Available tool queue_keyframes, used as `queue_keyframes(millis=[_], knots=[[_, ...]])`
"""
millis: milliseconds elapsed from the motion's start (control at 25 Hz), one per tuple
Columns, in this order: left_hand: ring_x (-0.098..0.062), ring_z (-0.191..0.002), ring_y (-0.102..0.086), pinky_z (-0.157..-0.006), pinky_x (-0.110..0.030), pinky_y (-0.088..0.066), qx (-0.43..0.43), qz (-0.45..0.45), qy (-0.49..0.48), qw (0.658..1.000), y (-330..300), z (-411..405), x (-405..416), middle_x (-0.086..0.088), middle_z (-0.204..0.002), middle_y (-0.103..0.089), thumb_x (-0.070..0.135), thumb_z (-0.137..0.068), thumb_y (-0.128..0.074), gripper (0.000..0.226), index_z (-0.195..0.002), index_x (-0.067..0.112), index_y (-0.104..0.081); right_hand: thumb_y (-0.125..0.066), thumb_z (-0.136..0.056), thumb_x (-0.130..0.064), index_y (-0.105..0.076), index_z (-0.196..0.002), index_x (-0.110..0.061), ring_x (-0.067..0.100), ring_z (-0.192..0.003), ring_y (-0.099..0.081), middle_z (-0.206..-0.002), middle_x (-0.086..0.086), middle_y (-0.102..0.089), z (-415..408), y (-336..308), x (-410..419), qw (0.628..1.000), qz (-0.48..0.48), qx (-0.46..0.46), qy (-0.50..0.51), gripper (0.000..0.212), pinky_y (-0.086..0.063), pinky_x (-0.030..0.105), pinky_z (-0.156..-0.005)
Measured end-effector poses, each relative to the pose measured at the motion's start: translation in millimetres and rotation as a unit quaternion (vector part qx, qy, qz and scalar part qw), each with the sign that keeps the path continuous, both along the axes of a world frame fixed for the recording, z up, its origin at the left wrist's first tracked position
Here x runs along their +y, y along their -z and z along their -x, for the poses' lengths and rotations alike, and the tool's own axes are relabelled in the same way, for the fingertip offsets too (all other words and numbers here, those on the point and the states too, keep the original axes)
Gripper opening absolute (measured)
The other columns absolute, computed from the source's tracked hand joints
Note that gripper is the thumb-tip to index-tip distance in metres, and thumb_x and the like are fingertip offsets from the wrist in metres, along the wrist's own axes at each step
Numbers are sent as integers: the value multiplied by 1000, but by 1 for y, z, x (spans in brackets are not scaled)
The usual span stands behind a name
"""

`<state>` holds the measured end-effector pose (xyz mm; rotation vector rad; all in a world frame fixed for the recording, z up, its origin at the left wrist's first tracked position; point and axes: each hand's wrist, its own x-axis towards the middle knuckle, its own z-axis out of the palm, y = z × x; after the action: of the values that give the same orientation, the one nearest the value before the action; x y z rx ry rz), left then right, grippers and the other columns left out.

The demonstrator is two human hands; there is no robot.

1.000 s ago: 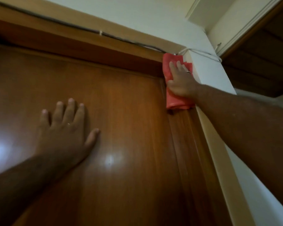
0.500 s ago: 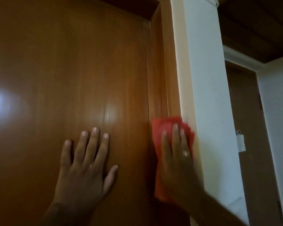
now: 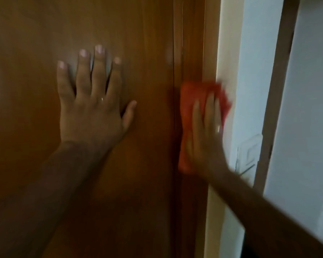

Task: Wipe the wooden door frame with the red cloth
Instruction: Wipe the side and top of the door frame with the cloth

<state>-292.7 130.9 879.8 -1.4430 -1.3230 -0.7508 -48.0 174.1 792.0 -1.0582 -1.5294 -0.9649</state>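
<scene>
The wooden door frame [image 3: 192, 43] runs vertically right of centre, between the brown door and a cream trim strip. My right hand [image 3: 205, 135] lies flat on the red cloth [image 3: 189, 101] and presses it against the frame; the cloth shows above and left of the fingers, and the palm hides its middle. My left hand [image 3: 93, 101] rests flat on the door [image 3: 45, 34], fingers spread and pointing up, holding nothing. The picture is blurred by motion around the right hand.
A cream trim strip [image 3: 224, 43] and a pale wall [image 3: 254, 71] lie right of the frame. A white wall switch plate [image 3: 249, 155] sits just right of my right wrist. Further right stands another brown door jamb [image 3: 280, 81].
My right hand has slid the red cloth down the frame from the top corner to mid height. The view has tilted down with it. My left hand stays flat on the door.
</scene>
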Motion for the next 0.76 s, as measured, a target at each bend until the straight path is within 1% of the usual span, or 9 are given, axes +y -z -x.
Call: queue_keyframes(millis=[120,240,360,480,520,560,640,680,760], knots=[[-44,-156,-12,-121,-70,-5,-5,4,11,1000,4,2,13,-21,-170,-10,64,-99,-24,80,-162,16,-8,-81,-73,-31,-34,-138,0,53,-123,-50,-140,33,-31,-2,169,-24,977,203,-14,68,85,-42,62,-95],[-44,-158,-10,-125,-64,-15,-70,152,58,984,30,-6,20,-21,-171,-8,67,-98,-6,74,-160,27,4,-83,-66,-47,-38,-137,0,53,-113,-58,-137,32,-34,-6,239,-44,888,456,-11,49,96,-45,60,-92],[-44,-157,-13,-125,-62,-17,-24,173,90,981,98,-22,9,-21,-171,-10,50,-103,-20,71,-163,15,-3,-72,-66,-61,-26,-148,0,50,-126,-44,-145,30,-29,-21,268,-62,870,484,-73,56,112,-48,61,-94],[-38,-139,-53,-108,-52,-46,5,213,239,948,210,-44,-23,-19,-157,-47,37,-96,-48,64,-153,8,-43,-66,-65,-62,-17,-153,-5,46,-133,-35,-151,26,-26,-38,258,-72,862,477,-160,54,116,-43,55,-96],[-36,-133,-60,-103,-48,-52,-42,298,263,917,249,-55,-34,-17,-152,-54,40,-95,-48,62,-149,10,-50,-65,-70,-55,-19,-153,-11,42,-134,-39,-153,20,-26,-40,249,-78,857,477,-191,32,105,-46,54,-95],[-33,-135,-58,-106,-45,-49,-108,398,261,873,282,-65,-43,-16,-154,-52,48,-98,-41,64,-151,12,-48,-63,-76,-50,-21,-152,-23,34,-135,-43,-155,7,-28,-44,246,-79,881,424,-209,37,91,-48,54,-97],[-27,-148,-43,-120,-38,-33,-285,562,235,740,333,-85,-45,-12,-162,-40,60,-98,-29,73,-157,19,-35,-57,-87,-56,-28,-142,-51,10,-134,-43,-147,-27,-34,-41,247,-75,905,387,-168,53,62,-45,52,-103],[-28,-145,-45,-119,-39,-34,-361,589,248,679,346,-94,-44,-12,-159,-46,63,-93,-38,75,-154,20,-39,-56,-88,-58,-33,-140,-51,12,-132,-45,-145,-26,-36,-38,242,-75,921,358,-142,60,57,-47,54,-100],[-32,-127,-60,-106,-45,-46,-463,586,280,603,360,-112,-32,-13,-139,-62,70,-71,-52,89,-140,14,-56,-50,-91,-53,-37,-143,-25,43,-119,-55,-145,7,-36,-30,237,-75,932,340,-112,50,60,-53,57,-82]])
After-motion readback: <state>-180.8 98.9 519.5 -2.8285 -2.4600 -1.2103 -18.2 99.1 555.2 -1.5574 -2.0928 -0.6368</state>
